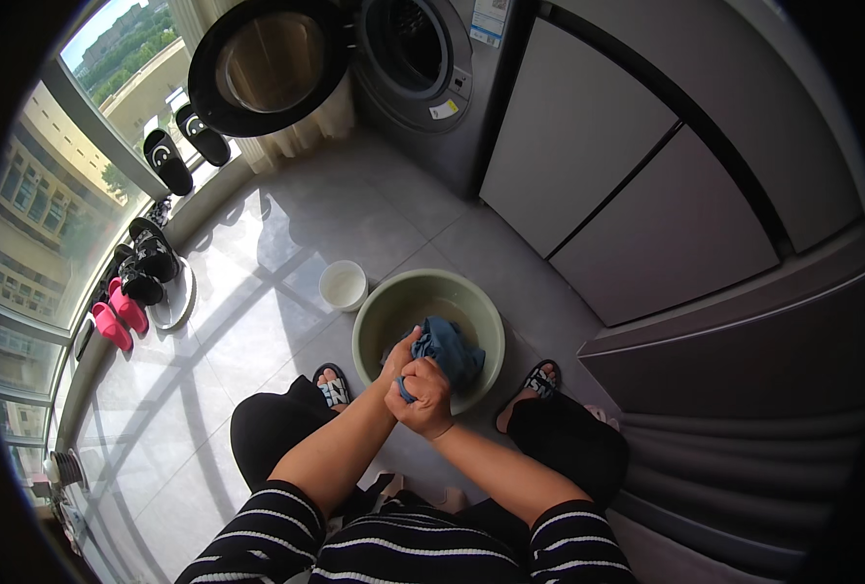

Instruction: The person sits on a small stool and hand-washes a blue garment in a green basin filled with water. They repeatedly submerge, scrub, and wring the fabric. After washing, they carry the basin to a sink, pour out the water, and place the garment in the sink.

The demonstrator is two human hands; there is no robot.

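Observation:
A blue wet-looking cloth [455, 352] is bunched over a round olive-green basin [370, 319] on the floor in front of me. My right hand [426, 397] is closed in a fist around one end of it, and a bit of blue shows at the fist's left side. Just beyond, my left hand [400, 357] grips the cloth too, its thumb pointing up and its fingers partly hidden behind the right hand. Most of the cloth hangs to the right of both hands, inside the basin. Whether it is a garment or a towel I cannot tell.
A small white bowl [343, 285] stands by the basin's left. Black slippers [167, 164] and pink slippers [112, 327] line the window side. At the back, a washing machine [418, 122] has its round door [208, 73] swung open. Grey cabinet-like panels [569, 136] stand at right.

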